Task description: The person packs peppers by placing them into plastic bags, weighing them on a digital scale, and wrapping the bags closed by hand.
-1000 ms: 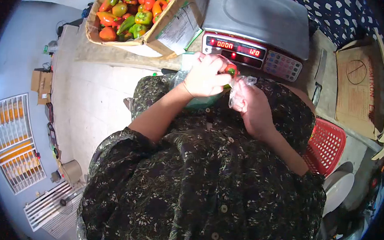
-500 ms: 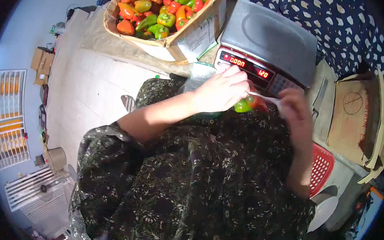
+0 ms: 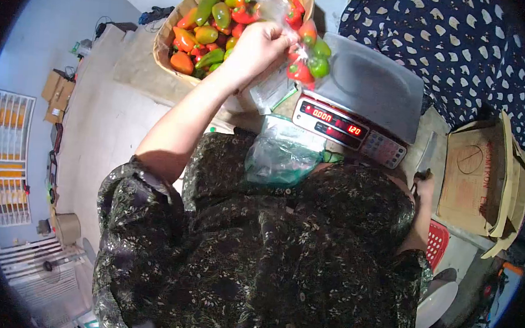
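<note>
My left hand [image 3: 263,48] is closed on the gathered neck of a clear plastic bag [image 3: 277,8]. Red and green peppers [image 3: 310,57] in the bag hang between the basket and the scale's plate. At the far right, my right hand [image 3: 424,187] is closed around the dark handle of a knife [image 3: 430,149], its fingers partly in shadow. The digital scale [image 3: 382,81] has a bare grey plate and red lit digits. A wooden basket [image 3: 163,48] full of red, orange and green peppers stands behind my left hand.
A crumpled clear bag with green on it [image 3: 284,156] lies at my lap before the scale. To the right are an opened cardboard box [image 3: 469,176], a red perforated basket [image 3: 437,244] and a white bowl [image 3: 437,304]. Dark patterned cloth [image 3: 444,49] hangs behind the scale.
My left hand has carried the bag of peppers up and away, towards the basket. My right hand has let go of the bag's plastic and moved down right to the knife. The view has shifted slightly.
</note>
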Tool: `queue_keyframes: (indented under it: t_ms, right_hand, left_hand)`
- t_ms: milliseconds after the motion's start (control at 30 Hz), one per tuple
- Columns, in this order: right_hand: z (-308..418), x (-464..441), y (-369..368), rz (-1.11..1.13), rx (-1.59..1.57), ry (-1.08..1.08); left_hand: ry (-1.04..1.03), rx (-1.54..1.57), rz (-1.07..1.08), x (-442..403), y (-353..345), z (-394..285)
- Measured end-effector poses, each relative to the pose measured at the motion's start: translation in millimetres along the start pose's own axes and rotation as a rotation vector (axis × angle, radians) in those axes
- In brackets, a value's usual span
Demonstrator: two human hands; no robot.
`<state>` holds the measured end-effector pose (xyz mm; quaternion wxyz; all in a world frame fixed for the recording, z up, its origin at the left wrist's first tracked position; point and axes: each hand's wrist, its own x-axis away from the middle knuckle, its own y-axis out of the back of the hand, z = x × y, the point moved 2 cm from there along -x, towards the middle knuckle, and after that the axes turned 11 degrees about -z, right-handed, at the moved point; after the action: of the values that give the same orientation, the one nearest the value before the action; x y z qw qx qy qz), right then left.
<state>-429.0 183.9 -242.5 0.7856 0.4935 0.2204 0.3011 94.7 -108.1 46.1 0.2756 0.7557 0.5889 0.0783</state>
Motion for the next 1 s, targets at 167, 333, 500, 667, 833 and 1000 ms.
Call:
queue_keyframes:
  t_ms: [167, 333, 500, 667, 833, 1000]
  right_hand:
    - [55.9, -13.4, 52.4, 0.194, -0.619, -0.329]
    - [252.6, 39.1, 104.0, -0.032, -0.923, -0.181]
    - [405.7, 122.5, 83.9, 0.118, -0.735, 0.312]
    - [491.2, 182.4, 68.2, 0.34, -1.068, 0.313]
    - [507.5, 178.7, 48.8, 0.109, -0.934, 0.576]
    - [502.6, 179.3, 46.7, -0.012, -0.554, 0.635]
  left_hand:
    - [-0.386, -0.428, -0.21, -13.0, -6.0, 18.8]
    - [-0.355, -0.227, -0.295, -9.6, -11.5, 39.0]
    - [-0.133, -0.189, -0.242, -9.7, -10.3, 41.0]
    - [-0.175, -0.189, -0.246, -17.7, -13.4, 52.2]
    - [-0.584, -0.095, -0.57, -22.5, -24.4, 68.7]
    - [-0.543, -0.26, -0.646, -21.3, -34.9, 73.0]
